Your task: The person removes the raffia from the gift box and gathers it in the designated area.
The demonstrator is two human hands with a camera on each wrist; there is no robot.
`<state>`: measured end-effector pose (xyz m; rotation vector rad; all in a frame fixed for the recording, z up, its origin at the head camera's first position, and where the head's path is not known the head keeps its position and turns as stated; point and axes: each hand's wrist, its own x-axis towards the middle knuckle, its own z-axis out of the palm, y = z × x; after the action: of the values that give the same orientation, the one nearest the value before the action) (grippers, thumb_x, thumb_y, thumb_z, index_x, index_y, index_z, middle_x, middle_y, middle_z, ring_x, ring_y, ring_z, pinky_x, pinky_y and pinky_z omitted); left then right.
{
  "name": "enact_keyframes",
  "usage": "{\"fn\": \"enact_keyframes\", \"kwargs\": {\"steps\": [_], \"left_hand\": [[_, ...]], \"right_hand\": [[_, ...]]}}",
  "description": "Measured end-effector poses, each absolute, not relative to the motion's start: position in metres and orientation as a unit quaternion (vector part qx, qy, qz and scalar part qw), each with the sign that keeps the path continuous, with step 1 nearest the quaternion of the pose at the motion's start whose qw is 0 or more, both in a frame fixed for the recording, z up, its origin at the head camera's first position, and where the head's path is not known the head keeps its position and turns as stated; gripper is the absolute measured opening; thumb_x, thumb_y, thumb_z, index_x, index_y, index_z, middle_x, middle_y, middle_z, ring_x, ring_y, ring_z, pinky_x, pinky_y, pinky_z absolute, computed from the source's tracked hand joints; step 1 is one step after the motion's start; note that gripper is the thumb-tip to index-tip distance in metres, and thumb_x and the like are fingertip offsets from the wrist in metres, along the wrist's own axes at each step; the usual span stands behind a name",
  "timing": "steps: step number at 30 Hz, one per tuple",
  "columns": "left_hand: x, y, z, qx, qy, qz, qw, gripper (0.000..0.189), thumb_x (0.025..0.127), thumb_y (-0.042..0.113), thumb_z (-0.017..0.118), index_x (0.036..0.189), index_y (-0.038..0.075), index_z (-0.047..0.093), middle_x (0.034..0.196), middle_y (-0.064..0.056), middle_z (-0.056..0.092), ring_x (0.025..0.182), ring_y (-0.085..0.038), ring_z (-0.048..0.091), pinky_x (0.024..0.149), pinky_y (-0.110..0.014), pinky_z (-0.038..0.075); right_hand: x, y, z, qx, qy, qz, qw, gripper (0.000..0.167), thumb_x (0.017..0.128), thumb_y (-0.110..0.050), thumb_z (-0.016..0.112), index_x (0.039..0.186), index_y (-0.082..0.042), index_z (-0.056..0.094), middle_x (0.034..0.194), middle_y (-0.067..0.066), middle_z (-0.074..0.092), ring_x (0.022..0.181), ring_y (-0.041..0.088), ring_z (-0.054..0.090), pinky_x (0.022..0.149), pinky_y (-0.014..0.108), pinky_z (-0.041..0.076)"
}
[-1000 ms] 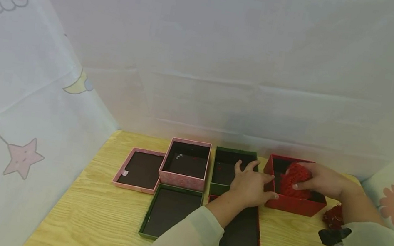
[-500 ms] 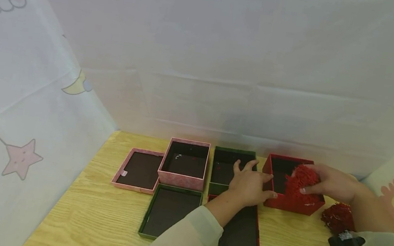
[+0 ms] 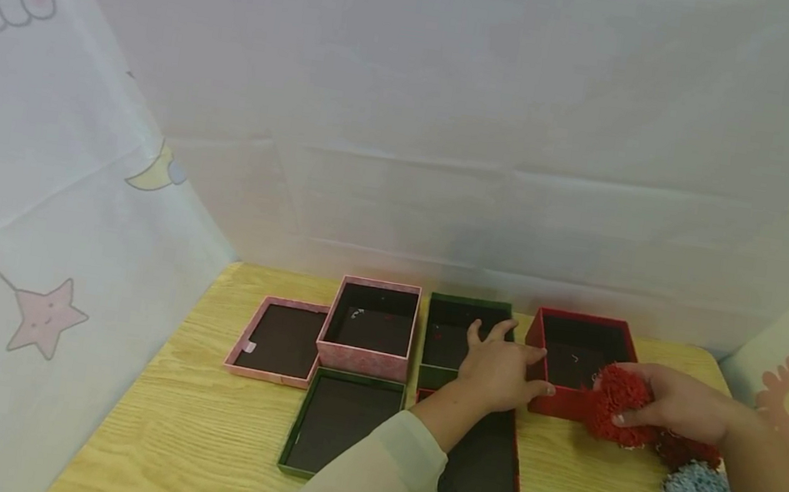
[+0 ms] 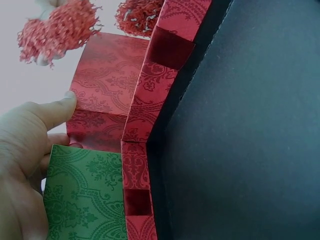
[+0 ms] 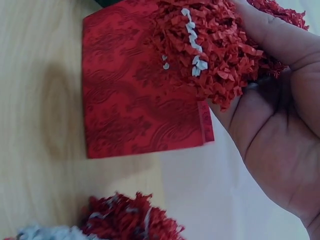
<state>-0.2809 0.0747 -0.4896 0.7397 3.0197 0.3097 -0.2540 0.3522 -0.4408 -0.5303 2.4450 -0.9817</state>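
My right hand grips a clump of red crinkle-cut shredded paper, with a few white bits in it. It holds the clump at the front right corner of the red patterned box, whose dark inside shows a few pale scraps. Spread over the green box, my left hand touches the red box's near left corner with thumb and forefinger. In the left wrist view, the thumb lies at the red box's edge; the other fingers are partly hidden behind the green box.
Dark red shreds and a pale blue-grey clump lie right of the red box. A pink box stands left of the green one. Pink, green and red lids lie inside-up on the wooden table.
My right hand has lifted the red shredded paper out of the red box and carried it right and towards me, over the front corner. My left hand has stayed in place.
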Motion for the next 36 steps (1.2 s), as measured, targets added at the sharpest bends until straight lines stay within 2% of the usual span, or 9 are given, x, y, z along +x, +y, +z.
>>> {"fn": "enact_keyframes", "kwargs": {"steps": [2, 7, 11, 15, 16, 20, 24, 28, 36], "left_hand": [[-0.281, 0.075, -0.489, 0.237, 0.966, 0.100, 0.008, 0.065, 0.091, 0.077, 0.058, 0.148, 0.047, 0.055, 0.131, 0.025, 0.066, 0.156, -0.015, 0.020, 0.122, -0.063, 0.014], [-0.281, 0.074, -0.489, 0.239, 0.966, 0.103, 0.008, 0.065, 0.091, 0.076, 0.059, 0.148, 0.046, 0.055, 0.131, 0.024, 0.066, 0.156, -0.016, 0.021, 0.122, -0.063, 0.014], [-0.281, 0.074, -0.489, 0.238, 0.966, 0.102, 0.009, 0.064, 0.091, 0.075, 0.059, 0.148, 0.047, 0.054, 0.131, 0.024, 0.066, 0.156, -0.015, 0.021, 0.122, -0.063, 0.014], [-0.281, 0.074, -0.489, 0.236, 0.966, 0.102, 0.011, 0.065, 0.091, 0.076, 0.058, 0.149, 0.047, 0.054, 0.130, 0.025, 0.066, 0.156, -0.015, 0.020, 0.123, -0.063, 0.013], [-0.281, 0.074, -0.490, 0.236, 0.966, 0.101, 0.012, 0.065, 0.091, 0.076, 0.058, 0.149, 0.048, 0.053, 0.130, 0.025, 0.066, 0.156, -0.015, 0.020, 0.123, -0.062, 0.013], [-0.281, 0.074, -0.490, 0.237, 0.966, 0.102, 0.012, 0.065, 0.091, 0.077, 0.057, 0.149, 0.047, 0.053, 0.131, 0.026, 0.066, 0.156, -0.015, 0.020, 0.123, -0.062, 0.012], [-0.280, 0.074, -0.489, 0.237, 0.966, 0.101, 0.012, 0.065, 0.091, 0.077, 0.057, 0.148, 0.047, 0.054, 0.130, 0.025, 0.066, 0.156, -0.015, 0.020, 0.123, -0.062, 0.012], [-0.280, 0.074, -0.489, 0.237, 0.966, 0.102, 0.012, 0.065, 0.091, 0.077, 0.056, 0.149, 0.048, 0.053, 0.131, 0.025, 0.066, 0.156, -0.015, 0.020, 0.123, -0.062, 0.013], [-0.282, 0.075, -0.490, 0.235, 0.967, 0.096, 0.011, 0.064, 0.091, 0.078, 0.055, 0.149, 0.050, 0.052, 0.132, 0.026, 0.065, 0.156, -0.014, 0.020, 0.122, -0.062, 0.014]], "right_hand": [[-0.250, 0.355, -0.443, -0.188, 0.888, -0.353, 0.226, 0.080, 0.088, -0.030, 0.084, 0.147, 0.011, 0.048, 0.138, 0.026, 0.060, 0.120, 0.042, 0.062, 0.083, 0.031, 0.057], [-0.239, 0.363, -0.452, -0.171, 0.892, -0.347, 0.233, 0.084, 0.089, -0.031, 0.084, 0.148, 0.013, 0.045, 0.135, 0.021, 0.063, 0.123, 0.044, 0.059, 0.083, 0.029, 0.056], [-0.232, 0.370, -0.461, -0.170, 0.878, -0.377, 0.243, 0.081, 0.092, -0.025, 0.081, 0.148, 0.016, 0.040, 0.122, 0.012, 0.070, 0.110, 0.026, 0.068, 0.080, 0.028, 0.056], [-0.227, 0.377, -0.471, -0.170, 0.882, -0.373, 0.233, 0.083, 0.092, -0.026, 0.081, 0.149, 0.018, 0.038, 0.124, 0.013, 0.069, 0.103, 0.000, 0.064, 0.079, 0.025, 0.055], [-0.226, 0.379, -0.474, -0.168, 0.883, -0.371, 0.233, 0.084, 0.092, -0.026, 0.081, 0.149, 0.018, 0.037, 0.124, 0.014, 0.069, 0.102, -0.001, 0.064, 0.079, 0.025, 0.055], [-0.221, 0.386, -0.483, -0.158, 0.891, -0.360, 0.228, 0.084, 0.091, -0.030, 0.081, 0.151, 0.011, 0.041, 0.130, 0.016, 0.067, 0.106, 0.000, 0.061, 0.079, 0.024, 0.054], [-0.218, 0.390, -0.491, -0.165, 0.888, -0.372, 0.215, 0.077, 0.093, -0.028, 0.080, 0.150, 0.008, 0.044, 0.129, 0.014, 0.067, 0.107, 0.004, 0.064, 0.078, 0.026, 0.056], [-0.215, 0.390, -0.497, -0.182, 0.883, -0.384, 0.199, 0.074, 0.094, -0.023, 0.079, 0.148, 0.012, 0.043, 0.119, 0.012, 0.071, 0.097, 0.004, 0.069, 0.075, 0.028, 0.058], [-0.210, 0.387, -0.505, -0.186, 0.892, -0.375, 0.174, 0.065, 0.094, -0.024, 0.079, 0.143, 0.008, 0.050, 0.120, 0.014, 0.070, 0.095, 0.002, 0.068, 0.070, 0.029, 0.058]]}}
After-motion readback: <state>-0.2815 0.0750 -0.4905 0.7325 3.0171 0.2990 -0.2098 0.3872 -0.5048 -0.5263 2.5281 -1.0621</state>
